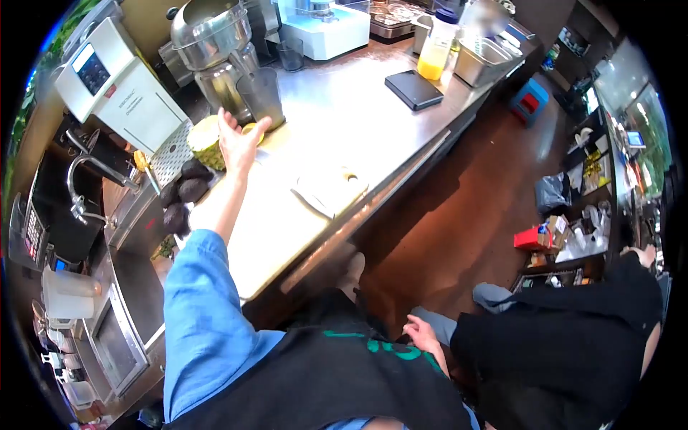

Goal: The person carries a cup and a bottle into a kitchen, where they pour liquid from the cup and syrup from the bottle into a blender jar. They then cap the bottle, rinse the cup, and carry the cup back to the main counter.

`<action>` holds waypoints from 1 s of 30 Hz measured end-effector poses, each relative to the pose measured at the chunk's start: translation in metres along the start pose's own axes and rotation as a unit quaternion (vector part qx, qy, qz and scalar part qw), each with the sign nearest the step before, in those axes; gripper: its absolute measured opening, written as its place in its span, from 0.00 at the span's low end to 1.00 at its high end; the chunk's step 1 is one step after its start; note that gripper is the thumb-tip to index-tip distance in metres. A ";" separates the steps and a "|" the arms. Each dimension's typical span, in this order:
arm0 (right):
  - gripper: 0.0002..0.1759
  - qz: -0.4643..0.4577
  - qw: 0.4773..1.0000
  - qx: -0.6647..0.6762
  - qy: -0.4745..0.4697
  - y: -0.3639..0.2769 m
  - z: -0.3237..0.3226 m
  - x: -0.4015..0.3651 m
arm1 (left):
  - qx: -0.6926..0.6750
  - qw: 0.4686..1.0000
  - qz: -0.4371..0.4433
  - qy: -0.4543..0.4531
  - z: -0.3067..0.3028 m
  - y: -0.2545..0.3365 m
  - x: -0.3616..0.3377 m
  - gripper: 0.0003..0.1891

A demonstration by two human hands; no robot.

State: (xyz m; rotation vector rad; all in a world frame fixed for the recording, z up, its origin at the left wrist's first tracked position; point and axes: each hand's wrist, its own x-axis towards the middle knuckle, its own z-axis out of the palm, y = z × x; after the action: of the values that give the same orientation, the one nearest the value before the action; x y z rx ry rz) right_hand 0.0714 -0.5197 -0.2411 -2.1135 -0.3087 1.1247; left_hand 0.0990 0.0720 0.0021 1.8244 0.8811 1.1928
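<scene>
My left hand [241, 143] is stretched over the back left of the cutting board [251, 251], thumb and fingers spread. A yellow piece [252, 131] shows between thumb and fingers; whether they touch it is unclear. Just beyond stands a dark see-through pitcher [261, 97], and a green-skinned fruit with a pale cut face [206, 143] sits to the left. My right hand [423, 335] hangs low beside my apron, its fingers loosely apart with nothing visible in them. A knife [313, 201] lies on the board near a small pale piece [349, 174].
Dark avocados [192, 189] sit beside the sink [136, 269]. Behind the board stand a metal juicer [215, 57] and a white machine [326, 32]. A black scale [413, 90] and yellow bottle [435, 54] are farther right. A co-worker in black [559, 344] is close at right.
</scene>
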 end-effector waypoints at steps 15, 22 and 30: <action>0.30 -0.038 0.974 -0.209 -0.076 -0.130 -0.165 0.168 | 0.031 0.993 -0.029 0.110 0.068 -0.007 0.053 0.55; 0.27 -0.132 0.960 -0.241 -0.048 -0.212 -0.251 0.205 | -0.098 0.986 -0.042 0.126 0.070 0.011 0.063 0.27; 0.34 -0.315 0.933 -0.050 0.169 -0.286 -0.366 0.244 | -0.082 0.995 -0.015 0.055 0.118 -0.013 0.002 0.38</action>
State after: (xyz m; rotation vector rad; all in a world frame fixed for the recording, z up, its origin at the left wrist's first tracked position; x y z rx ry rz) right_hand 0.5408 -0.3659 -0.0634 -2.0215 -0.8175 0.3705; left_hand 0.2086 0.0524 -0.0396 1.6209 0.8425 1.3181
